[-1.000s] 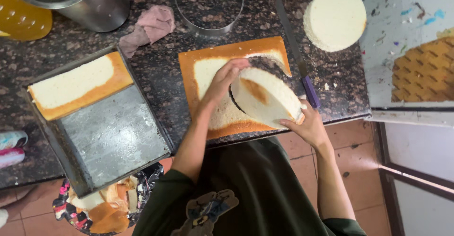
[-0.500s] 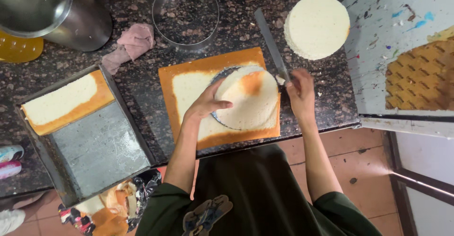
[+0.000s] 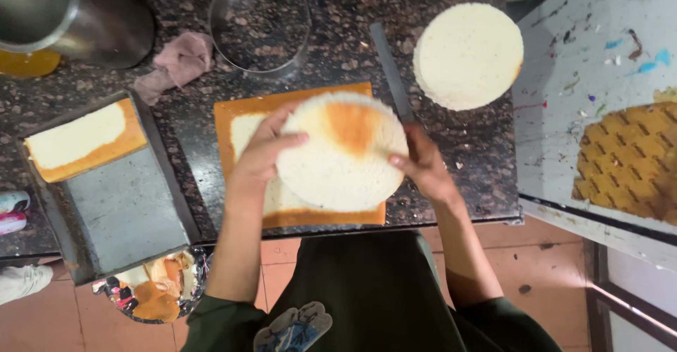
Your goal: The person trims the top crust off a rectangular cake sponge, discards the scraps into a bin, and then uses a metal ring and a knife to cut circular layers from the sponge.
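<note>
My left hand (image 3: 259, 156) and my right hand (image 3: 421, 163) hold a round, pale sponge cake disc (image 3: 337, 153) with a brown patch between them. They hold it flat just above a rectangular sheet of sponge cake (image 3: 248, 121) with a brown crust, lying on the dark granite counter (image 3: 345, 14). The left hand grips the disc's left edge, the right hand its right edge. A long knife (image 3: 390, 70) lies on the counter just behind the right hand. A second round cake disc (image 3: 467, 54) rests to the back right.
A metal baking tray (image 3: 120, 211) at the left holds a leftover strip of sponge (image 3: 83, 140). A round metal ring (image 3: 259, 21), a crumpled cloth (image 3: 176, 64) and a steel pot (image 3: 70, 14) stand at the back. A paint-stained white board (image 3: 592, 56) lies to the right.
The round disc has been lifted off the sheet and brought level. My right hand moved from the counter's front edge to the disc's right edge.
</note>
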